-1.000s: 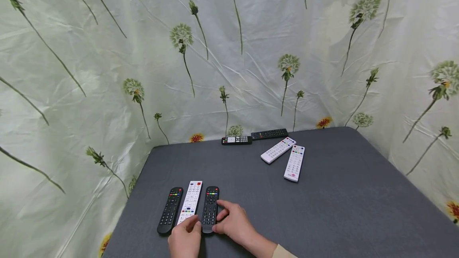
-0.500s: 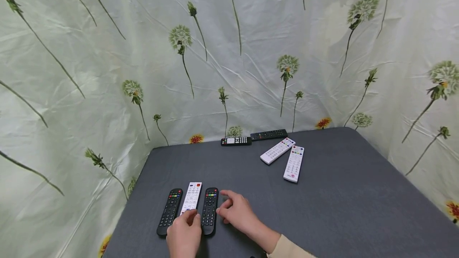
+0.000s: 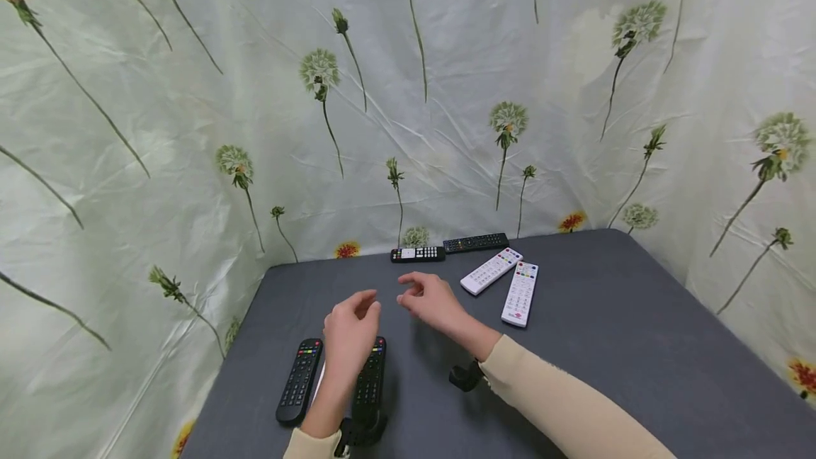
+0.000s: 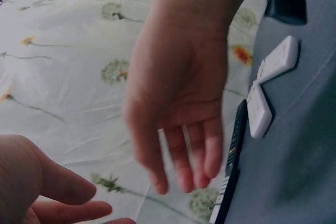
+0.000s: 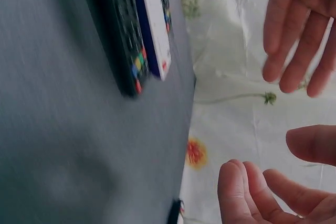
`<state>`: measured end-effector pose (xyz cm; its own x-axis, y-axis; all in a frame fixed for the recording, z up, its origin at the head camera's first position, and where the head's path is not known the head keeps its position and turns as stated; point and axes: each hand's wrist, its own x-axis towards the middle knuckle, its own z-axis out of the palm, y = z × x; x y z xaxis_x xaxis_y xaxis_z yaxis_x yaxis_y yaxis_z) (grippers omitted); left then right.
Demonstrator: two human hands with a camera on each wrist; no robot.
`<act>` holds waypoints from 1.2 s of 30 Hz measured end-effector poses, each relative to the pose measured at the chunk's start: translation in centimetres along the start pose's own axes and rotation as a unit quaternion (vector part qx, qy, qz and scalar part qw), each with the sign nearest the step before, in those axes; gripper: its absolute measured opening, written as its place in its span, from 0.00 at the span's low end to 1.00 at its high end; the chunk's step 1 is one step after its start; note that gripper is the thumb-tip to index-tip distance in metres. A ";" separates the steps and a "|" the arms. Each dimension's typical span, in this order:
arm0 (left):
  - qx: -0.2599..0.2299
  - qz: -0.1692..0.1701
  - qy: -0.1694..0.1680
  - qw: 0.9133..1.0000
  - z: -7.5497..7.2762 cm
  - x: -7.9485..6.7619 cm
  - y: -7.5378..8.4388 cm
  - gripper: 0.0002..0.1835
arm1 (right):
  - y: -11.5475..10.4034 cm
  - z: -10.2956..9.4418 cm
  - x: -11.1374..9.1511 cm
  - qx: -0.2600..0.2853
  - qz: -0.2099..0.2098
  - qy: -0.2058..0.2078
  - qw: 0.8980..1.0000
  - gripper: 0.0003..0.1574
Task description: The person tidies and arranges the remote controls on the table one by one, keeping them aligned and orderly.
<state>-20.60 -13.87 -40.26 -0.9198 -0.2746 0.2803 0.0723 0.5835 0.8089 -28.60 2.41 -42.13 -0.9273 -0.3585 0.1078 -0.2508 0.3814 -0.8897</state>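
Observation:
Both hands are raised over the table with nothing in them, fingers loosely bent. My left hand is above the near row of three remote controls, its forearm crossing over them in the head view. In that row are a black remote on the left, a white remote mostly hidden by the forearm in the head view, and another black remote on the right. To the right of the left hand, and apart from it, hovers my right hand. Near it lie two white remotes, one slanted, one more upright.
Along the table's far edge lie a black remote with white buttons and a longer black remote. The dark grey table is backed by a flower-print cloth. Dark wrist camera mounts hang below the wrists.
Both hands have left the near row, rising and moving toward the far side of the table. Earlier the right hand held the edge of the right black remote, then let go.

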 end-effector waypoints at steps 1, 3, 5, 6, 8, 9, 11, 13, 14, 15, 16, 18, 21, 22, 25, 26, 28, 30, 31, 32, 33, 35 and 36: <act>-0.008 0.001 -0.007 1.000 0.3 0.7 0.2 0.14 | 0.0 -0.3 0.6 -0.011 -0.003 0.003 1.000 0.23; -0.022 0.002 -0.016 1.000 0.9 2.2 0.3 0.14 | 0.0 -1.1 1.8 -0.035 -0.004 0.013 0.999 0.22; -0.031 -0.002 -0.017 0.999 1.5 3.8 0.3 0.14 | 0.1 -1.7 3.3 -0.056 -0.004 0.025 0.998 0.21; -0.033 -0.006 -0.013 0.999 1.8 4.7 0.2 0.14 | 0.3 -1.9 4.1 -0.069 -0.005 0.032 0.997 0.21; -0.038 -0.015 -0.005 0.999 2.6 6.2 -0.2 0.14 | 1.0 -2.5 5.5 -0.087 0.000 0.043 0.995 0.21; -0.042 -0.022 -0.001 0.999 2.9 7.0 -0.5 0.15 | 1.5 -2.7 6.2 -0.093 0.005 0.046 0.995 0.21; -0.055 -0.035 0.002 0.998 3.7 8.5 -1.0 0.15 | 2.4 -3.2 7.4 -0.109 0.012 0.053 0.993 0.22; -0.074 -0.046 -0.007 0.996 4.6 9.9 -1.5 0.17 | 3.2 -3.9 8.2 -0.113 0.029 0.056 0.992 0.23; -0.086 -0.051 -0.016 0.995 5.1 10.6 -1.7 0.18 | 3.7 -4.2 8.5 -0.118 0.035 0.060 0.991 0.24; -0.096 -0.057 -0.025 0.993 5.6 11.3 -2.0 0.19 | 4.0 -4.6 8.6 -0.117 0.045 0.063 0.990 0.25; -0.106 -0.062 -0.031 0.992 6.0 12.0 -2.3 0.20 | 4.4 -5.0 8.9 -0.120 0.048 0.064 0.990 0.26; -0.116 -0.073 -0.041 0.990 6.9 13.5 -3.2 0.24 | 5.0 -5.6 9.5 -0.120 0.055 0.057 0.990 0.29; -0.120 -0.093 -0.063 0.986 7.8 15.6 -4.9 0.28 | 6.0 -6.3 10.6 -0.117 0.061 0.037 0.990 0.35; -0.121 -0.099 -0.072 0.985 7.9 16.3 -5.5 0.30 | 6.2 -6.4 11.1 -0.117 0.062 0.028 0.991 0.37; -0.133 -0.114 -0.108 0.979 8.8 17.4 -7.3 0.33 | 6.9 -6.6 11.6 -0.116 0.072 0.015 0.991 0.41; -0.139 -0.117 -0.118 0.976 9.2 17.5 -7.8 0.34 | 7.2 -6.7 11.5 -0.119 0.078 0.013 0.990 0.42; -0.145 -0.119 -0.137 0.973 10.1 17.5 -8.7 0.36 | 7.6 -6.8 11.1 -0.126 0.085 0.013 0.988 0.44; -0.144 -0.120 -0.149 0.971 10.9 17.4 -9.3 0.37 | 8.1 -6.7 10.9 -0.129 0.090 0.009 0.987 0.46; -0.139 -0.120 -0.154 0.971 11.2 17.4 -9.6 0.38 | 8.4 -6.7 10.9 -0.129 0.091 0.004 0.987 0.47; -0.133 -0.120 -0.157 0.971 11.6 17.4 -9.7 0.39 | 8.6 -6.6 10.9 -0.128 0.091 0.001 0.988 0.48; -0.125 -0.117 -0.159 0.972 11.9 17.4 -9.8 0.39 | 8.9 -6.5 11.0 -0.128 0.088 -0.001 0.988 0.48; -0.110 -0.112 -0.163 0.974 12.3 17.6 -9.6 0.41 | 9.2 -6.4 11.2 -0.125 0.085 -0.005 0.988 0.49; -0.102 -0.108 -0.165 0.975 12.6 17.8 -9.4 0.41 | 9.2 -6.4 11.3 -0.126 0.083 -0.004 0.989 0.49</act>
<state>-42.48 -14.66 -49.39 -0.9935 -0.0943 -0.0631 -0.0935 0.3660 0.9259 -43.17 7.31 -46.29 -0.9595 -0.2793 -0.0359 -0.1566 0.6352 -0.7563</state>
